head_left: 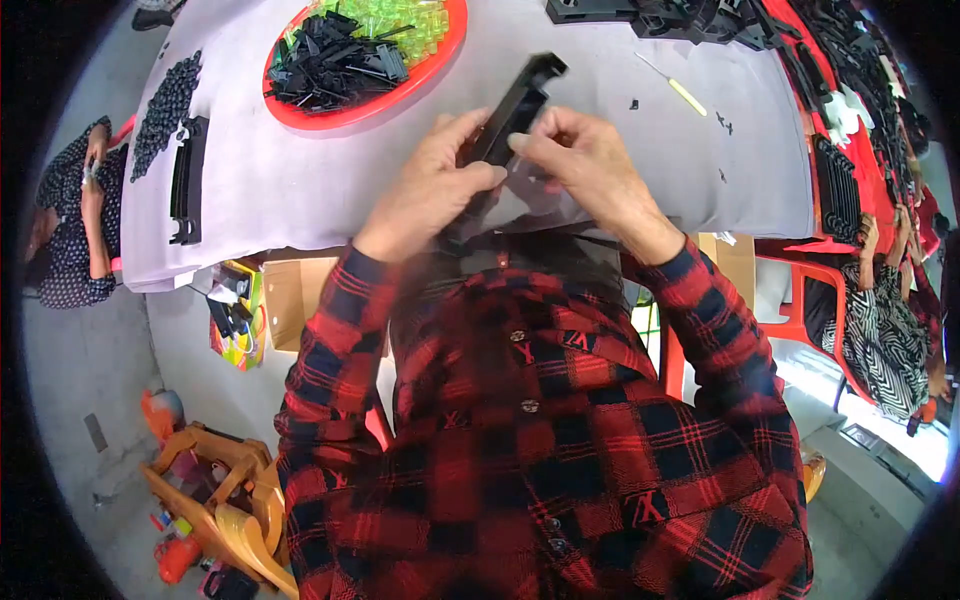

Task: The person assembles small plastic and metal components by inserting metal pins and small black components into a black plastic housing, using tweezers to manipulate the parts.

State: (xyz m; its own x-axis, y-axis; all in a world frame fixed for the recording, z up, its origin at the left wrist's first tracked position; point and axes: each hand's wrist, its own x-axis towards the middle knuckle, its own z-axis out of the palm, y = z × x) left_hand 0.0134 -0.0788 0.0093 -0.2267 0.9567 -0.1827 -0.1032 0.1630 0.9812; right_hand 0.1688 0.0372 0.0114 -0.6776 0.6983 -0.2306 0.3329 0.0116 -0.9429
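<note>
A long black plastic part (pixel 521 98) is held tilted over the table's near edge, its notched upper end pointing away from me. My left hand (pixel 428 185) is closed around its left side, with the thumb lying across the front. From the right, my right hand (pixel 597 170) is closed at the part, fingers curled and thumb tip pressing on its face. Whether a small piece sits under those right fingers is hidden. The part's lower end blurs against my dark lap. A similar black part (pixel 187 180) lies on the table at far left.
A red tray (pixel 440 80) of black pieces and green-yellow clear pieces stands at the back. Small black pieces (pixel 168 110) are heaped at left. A yellow-handled screwdriver (pixel 688 97) lies at right. Black parts (pixel 690 20) are stacked at the far edge. Other people sit at both sides.
</note>
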